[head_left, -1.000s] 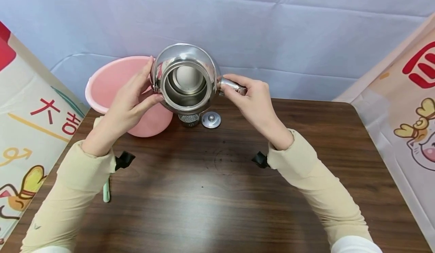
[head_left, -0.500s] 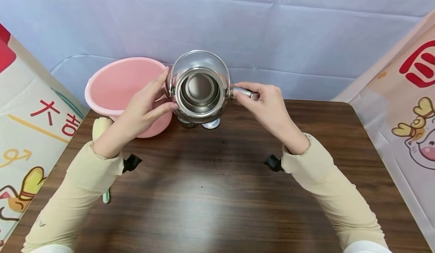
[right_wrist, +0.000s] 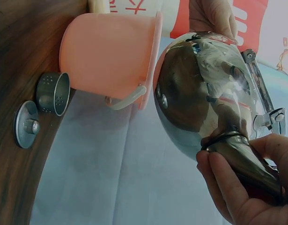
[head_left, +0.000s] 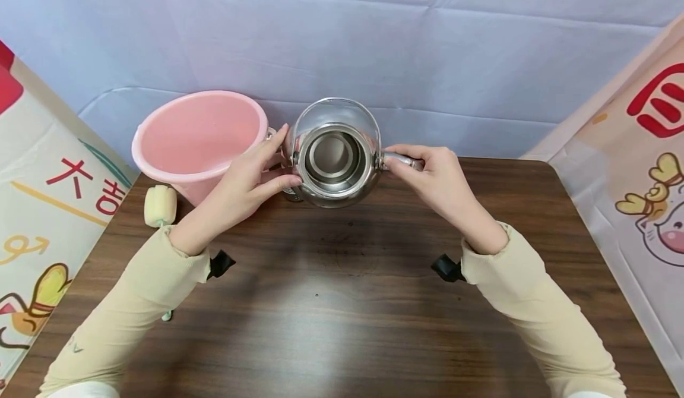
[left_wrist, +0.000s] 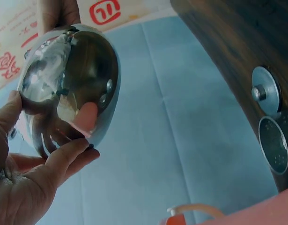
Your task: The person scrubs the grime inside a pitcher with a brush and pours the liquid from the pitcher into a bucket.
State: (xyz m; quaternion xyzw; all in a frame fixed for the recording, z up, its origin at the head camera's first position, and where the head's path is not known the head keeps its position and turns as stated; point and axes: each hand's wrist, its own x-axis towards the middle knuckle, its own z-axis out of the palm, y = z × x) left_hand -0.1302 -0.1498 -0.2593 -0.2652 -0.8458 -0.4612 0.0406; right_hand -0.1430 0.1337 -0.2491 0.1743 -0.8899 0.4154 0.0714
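Observation:
A shiny stainless steel teapot is held up above the table's back part, its lidless round mouth facing the head camera and its arched handle standing over it. My right hand grips the short metal spout on the right. With thumb and fingers spread on either side, my left hand holds the opposite side of the pot's rounded body. A perforated strainer cup and a round knobbed lid lie on the table; in the head view the pot mostly hides them.
A pink bucket stands at the back left, close to my left hand. Beside it lies a cream sponge brush, its green handle partly under my left forearm. Small droplets dot the dark wooden table. A pale cloth hangs behind.
Both hands have carried the teapot to the right and slightly nearer, away from the bucket. The sponge brush's head has come into fuller view, while the pot now covers the lid.

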